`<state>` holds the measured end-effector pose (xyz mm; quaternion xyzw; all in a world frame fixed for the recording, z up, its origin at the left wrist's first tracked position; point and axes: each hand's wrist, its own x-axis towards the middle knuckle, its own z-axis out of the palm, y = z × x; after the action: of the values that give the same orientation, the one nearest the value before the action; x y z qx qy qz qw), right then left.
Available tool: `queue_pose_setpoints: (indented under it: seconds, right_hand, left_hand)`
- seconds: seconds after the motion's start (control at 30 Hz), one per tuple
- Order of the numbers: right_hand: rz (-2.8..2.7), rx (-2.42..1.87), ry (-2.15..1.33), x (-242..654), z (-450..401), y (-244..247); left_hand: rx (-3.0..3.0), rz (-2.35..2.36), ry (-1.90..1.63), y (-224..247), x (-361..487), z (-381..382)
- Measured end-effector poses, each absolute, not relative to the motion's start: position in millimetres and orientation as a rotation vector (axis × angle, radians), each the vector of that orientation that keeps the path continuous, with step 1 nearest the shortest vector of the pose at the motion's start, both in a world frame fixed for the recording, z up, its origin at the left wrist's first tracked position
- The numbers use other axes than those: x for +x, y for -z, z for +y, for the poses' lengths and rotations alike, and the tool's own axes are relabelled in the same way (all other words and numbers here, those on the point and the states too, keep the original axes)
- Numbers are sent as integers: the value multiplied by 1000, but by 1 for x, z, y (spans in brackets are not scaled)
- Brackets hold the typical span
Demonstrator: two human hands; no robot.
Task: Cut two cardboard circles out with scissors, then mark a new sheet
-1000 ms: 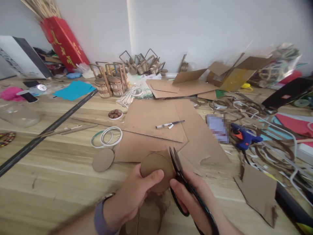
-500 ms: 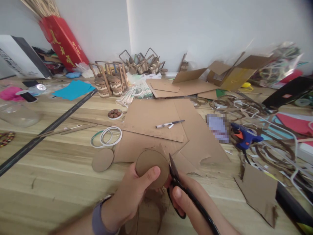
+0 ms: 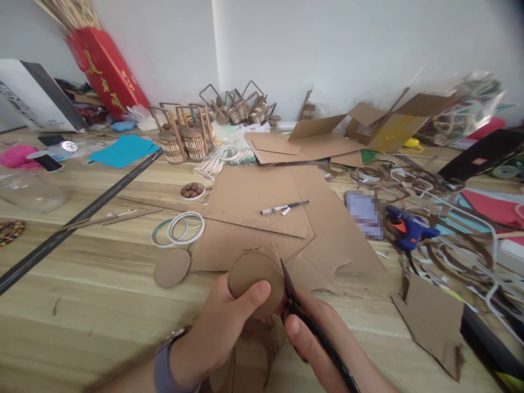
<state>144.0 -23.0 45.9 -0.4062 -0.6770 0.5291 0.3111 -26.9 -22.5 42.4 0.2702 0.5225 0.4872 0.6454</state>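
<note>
My left hand (image 3: 231, 316) grips a round cardboard disc (image 3: 256, 275), thumb on top and fingers underneath. In my right hand (image 3: 317, 327) is a pair of black-handled scissors (image 3: 301, 308). Their blades lie along the disc's right edge, close together, and a thin strip of cardboard stands up at its far rim. Another cardboard disc (image 3: 172, 268) lies flat on the table to the left. Beyond my hands are large flat cardboard sheets (image 3: 254, 191), with a pen (image 3: 285, 207) on top.
White and green rings (image 3: 186, 229) and a dish of brown beads (image 3: 192, 190) sit left of the sheets. A blue glue gun (image 3: 409, 226), paper-strip coils and a cardboard scrap (image 3: 432, 316) lie to the right. Small woven baskets (image 3: 182, 134) stand toward the wall.
The scissor blades have come together at the disc's right edge, and the handles have closed up. The disc has shifted slightly to the right with my left hand.
</note>
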Motion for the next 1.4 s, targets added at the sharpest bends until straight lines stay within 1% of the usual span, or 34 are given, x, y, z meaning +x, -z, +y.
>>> queue_pose_setpoints:
  seconds: [0.27,0.57,0.67,1.0,1.27,1.4]
  right_hand:
    - [-1782,-1149,-1428,146,-26,-43]
    - [-1741,-1029,-1387,141,-24,-48]
    - [-1729,-1038,-1368,140,-23,-49]
    - [-1801,-1097,-1368,144,-24,-40]
    - [-1841,-1077,-1251,141,-19,-43]
    - [-1879,-1198,-1154,144,-17,-41]
  left_hand:
    - [666,1188,-1091,-38,-25,-24]
    - [660,1194,-1043,-37,-24,-24]
    - [667,1264,-1045,-37,-24,-24]
    - [695,1240,-1025,-36,-25,-24]
    - [627,1234,-1059,-38,-23,-24]
    - [507,1029,-1102,-48,-26,-18]
